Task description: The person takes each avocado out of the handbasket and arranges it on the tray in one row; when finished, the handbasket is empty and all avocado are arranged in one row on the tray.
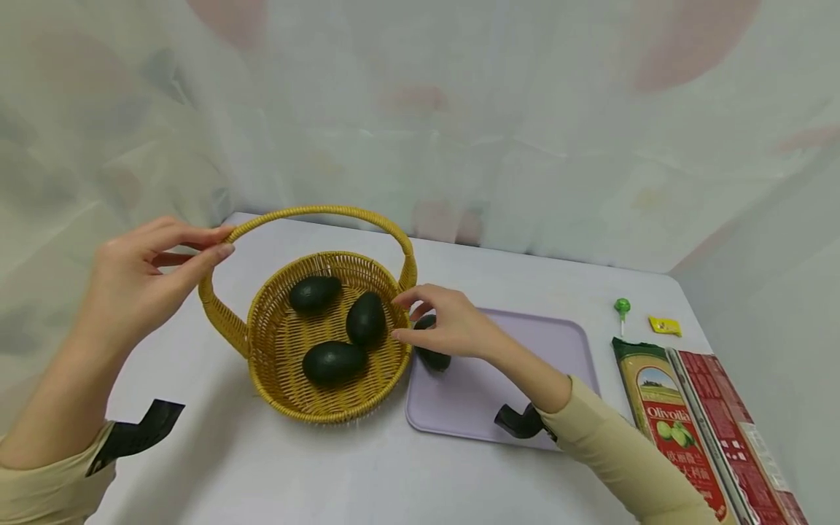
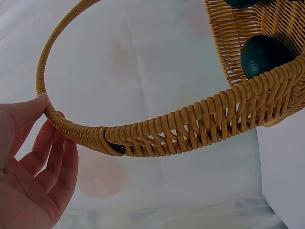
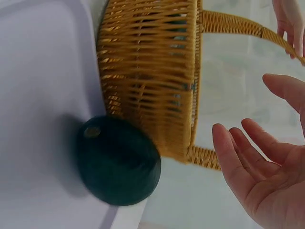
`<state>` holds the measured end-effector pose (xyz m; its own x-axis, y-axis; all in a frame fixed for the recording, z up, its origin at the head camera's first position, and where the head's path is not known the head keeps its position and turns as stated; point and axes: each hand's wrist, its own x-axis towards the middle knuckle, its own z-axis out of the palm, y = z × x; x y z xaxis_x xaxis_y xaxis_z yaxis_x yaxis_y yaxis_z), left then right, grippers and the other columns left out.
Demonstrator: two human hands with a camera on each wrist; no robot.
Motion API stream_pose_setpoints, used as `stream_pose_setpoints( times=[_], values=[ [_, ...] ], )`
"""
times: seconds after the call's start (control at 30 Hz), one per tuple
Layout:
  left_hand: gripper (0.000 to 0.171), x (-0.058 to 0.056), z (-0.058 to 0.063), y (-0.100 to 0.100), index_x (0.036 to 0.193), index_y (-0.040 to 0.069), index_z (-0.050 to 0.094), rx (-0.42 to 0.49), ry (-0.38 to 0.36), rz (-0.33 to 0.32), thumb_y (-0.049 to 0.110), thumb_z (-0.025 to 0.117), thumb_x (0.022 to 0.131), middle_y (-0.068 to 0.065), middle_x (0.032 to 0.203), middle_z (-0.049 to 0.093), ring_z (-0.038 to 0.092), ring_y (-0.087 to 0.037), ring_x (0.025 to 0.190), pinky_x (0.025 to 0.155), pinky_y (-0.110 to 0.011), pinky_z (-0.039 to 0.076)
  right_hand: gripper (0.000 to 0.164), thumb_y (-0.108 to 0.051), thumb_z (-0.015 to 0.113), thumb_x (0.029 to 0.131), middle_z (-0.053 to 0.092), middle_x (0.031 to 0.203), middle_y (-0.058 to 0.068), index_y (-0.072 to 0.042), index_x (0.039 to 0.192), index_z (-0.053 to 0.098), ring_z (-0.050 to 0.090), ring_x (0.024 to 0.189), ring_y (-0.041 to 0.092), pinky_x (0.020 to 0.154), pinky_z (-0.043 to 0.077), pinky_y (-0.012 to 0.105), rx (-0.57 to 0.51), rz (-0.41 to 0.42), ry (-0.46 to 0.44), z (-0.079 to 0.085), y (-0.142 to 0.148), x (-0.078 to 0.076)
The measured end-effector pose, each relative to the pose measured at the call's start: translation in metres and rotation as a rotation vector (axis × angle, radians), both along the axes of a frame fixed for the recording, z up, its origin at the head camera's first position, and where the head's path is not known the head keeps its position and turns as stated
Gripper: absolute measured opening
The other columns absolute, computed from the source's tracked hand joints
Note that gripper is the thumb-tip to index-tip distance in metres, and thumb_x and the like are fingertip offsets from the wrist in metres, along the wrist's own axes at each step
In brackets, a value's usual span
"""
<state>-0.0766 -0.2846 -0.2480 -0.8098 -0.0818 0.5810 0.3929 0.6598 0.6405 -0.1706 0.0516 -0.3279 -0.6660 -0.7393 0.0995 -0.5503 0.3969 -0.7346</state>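
Your left hand pinches the handle of the basket on its left side, thumb against one face and fingertips against the other. Your right hand holds nothing; its fingers are loosely bent with the thumb apart, poised at the basket's right rim. A loose avocado lies on the tray beneath that hand, just beside the basket, and three more avocados rest inside the basket, to the left of your right fingertips. The basket is round, shallow and woven in golden yellow, with a tall wrapped handle arching over it. The avocados are dark green, almost black, smooth and egg-shaped, and the tray is pale lilac with rounded corners. From your head you see all three avocados in the basket, but your right hand covers part of the loose one. The right wrist view shows that avocado's full outline and a small brownish spot at one end, plus a gap between your fingers and the basket wall. The left wrist view alone shows your left palm and a dark opening in the handle's wrapping.
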Motion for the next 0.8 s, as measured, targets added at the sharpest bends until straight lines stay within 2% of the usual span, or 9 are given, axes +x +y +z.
stream_pose_setpoints(
  times=[0.1, 0.2, 0.37, 0.5, 0.8],
  values=[
    [0.016, 0.000, 0.001, 0.001, 0.095, 0.001, 0.077, -0.005, -0.005, 0.009, -0.004, 0.077, 0.080, 0.008, 0.095, 0.072, 0.062, -0.006, 0.087, 0.074, -0.007, 0.049, 0.039, -0.028, 0.075, 0.086, 0.064, 0.108, -0.002, -0.014, 0.121, 0.063, 0.062, 0.099, 0.020, 0.074, 0.056, 0.023, 0.006, 0.040, -0.002, 0.000, -0.009, 0.000],
    [0.015, 0.000, 0.001, 0.001, 0.095, 0.001, 0.077, -0.008, -0.009, 0.016, -0.003, 0.077, 0.080, 0.009, 0.094, 0.072, 0.062, -0.005, 0.087, 0.073, -0.006, 0.049, 0.040, -0.028, 0.075, 0.087, 0.064, 0.103, 0.000, -0.013, 0.121, 0.063, 0.061, 0.096, 0.018, 0.070, 0.054, 0.023, 0.011, 0.086, 0.008, -0.002, -0.018, -0.001],
    [0.016, 0.000, 0.001, 0.000, 0.095, 0.001, 0.076, -0.005, 0.001, 0.003, -0.005, 0.077, 0.080, 0.008, 0.095, 0.073, 0.062, -0.006, 0.086, 0.073, -0.007, 0.049, 0.041, -0.026, 0.075, 0.086, 0.065, 0.114, 0.006, -0.009, 0.122, 0.063, 0.064, 0.097, 0.021, 0.076, 0.055, 0.031, -0.001, 0.172, 0.013, -0.002, -0.033, -0.004],
    [0.016, -0.001, 0.000, -0.001, 0.094, -0.001, 0.076, -0.004, 0.013, -0.017, -0.007, 0.076, 0.079, 0.008, 0.096, 0.073, 0.062, -0.006, 0.087, 0.073, -0.007, 0.049, 0.041, -0.024, 0.076, 0.086, 0.065, 0.117, 0.007, -0.011, 0.123, 0.063, 0.064, 0.099, 0.019, 0.081, 0.056, 0.034, 0.007, 0.243, -0.006, -0.001, -0.043, -0.008],
    [0.017, -0.002, 0.000, -0.002, 0.094, -0.002, 0.076, -0.007, 0.024, -0.033, -0.009, 0.075, 0.079, 0.008, 0.097, 0.073, 0.062, -0.006, 0.087, 0.073, -0.008, 0.050, 0.040, -0.021, 0.075, 0.087, 0.063, 0.122, -0.001, -0.013, 0.124, 0.062, 0.063, 0.102, 0.015, 0.088, 0.051, 0.020, 0.119, 0.441, 0.002, 0.001, -0.072, -0.020]
  ],
)
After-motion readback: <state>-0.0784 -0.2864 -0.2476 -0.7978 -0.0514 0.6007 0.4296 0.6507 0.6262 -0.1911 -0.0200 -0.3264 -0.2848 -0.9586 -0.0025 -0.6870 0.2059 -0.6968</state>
